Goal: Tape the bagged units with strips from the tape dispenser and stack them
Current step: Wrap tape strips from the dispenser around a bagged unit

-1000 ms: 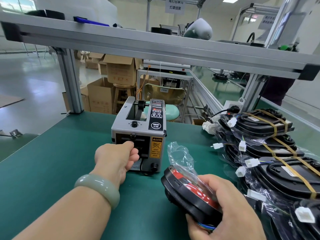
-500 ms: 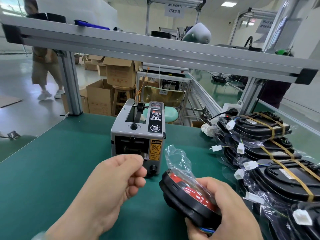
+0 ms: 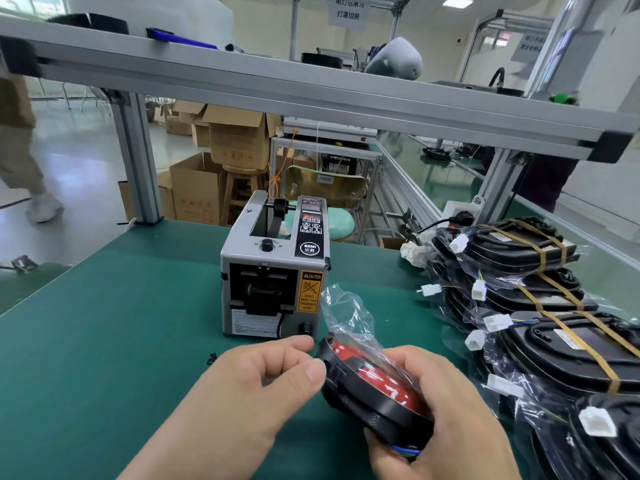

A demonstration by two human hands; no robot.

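1. Head view: the right hand (image 3: 446,414) grips the bagged unit (image 3: 377,379) from below and from the near side, fingers wrapped round its rim. The unit is held tilted above the green bench mat (image 3: 104,341), just in front of the tape dispenser (image 3: 273,271) and apart from it.
2. Unit appearance: round black housing with a red face turned up toward the camera, inside a clear, crinkled bag. The bag's loose end stands up from the unit's far edge. Blue wires show at the near bottom edge, by the right fingers.
3. Left hand (image 3: 263,386): fingers curled, thumb and forefinger tips close together at the unit's left rim. Cannot tell whether anything is pinched between them.
4. Dispenser: grey box upright on the mat, black outlet facing the camera, a yellow caution label right of the outlet, 1 black knob on top.
5. Taped units (image 3: 540,306): black, bagged, lying overlapped along the bench's right side. Those seen clearly are crossed by 2 tan strips. White connectors (image 3: 479,291) stick out to the left.
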